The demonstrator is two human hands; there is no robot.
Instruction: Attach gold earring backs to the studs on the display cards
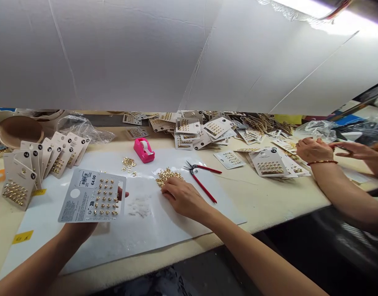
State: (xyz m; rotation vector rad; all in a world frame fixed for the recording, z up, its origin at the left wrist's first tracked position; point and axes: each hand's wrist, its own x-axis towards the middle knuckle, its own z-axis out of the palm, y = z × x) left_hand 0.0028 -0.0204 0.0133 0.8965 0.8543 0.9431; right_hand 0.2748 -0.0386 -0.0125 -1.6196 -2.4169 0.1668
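— What is the left hand [80, 228] doing?

— It is gripping an earring card [92, 196] from underneath, fingers clamped on it, one fingertip showing past its right edge. The card is facing up, grey, with a barcode, a price label and rows of small gold studs.

— And the right hand [183, 197]?

— It is lying knuckles up just right of the card, its fingertips pressing into a heap of gold earrings [167, 176]; how far they are parting I cannot tell.

— What is lying around the card?

— Red snips [202, 181] beyond the right hand, a pink tape dispenser [143, 149] above the card, and a co-worker's hands [314, 149] far right.
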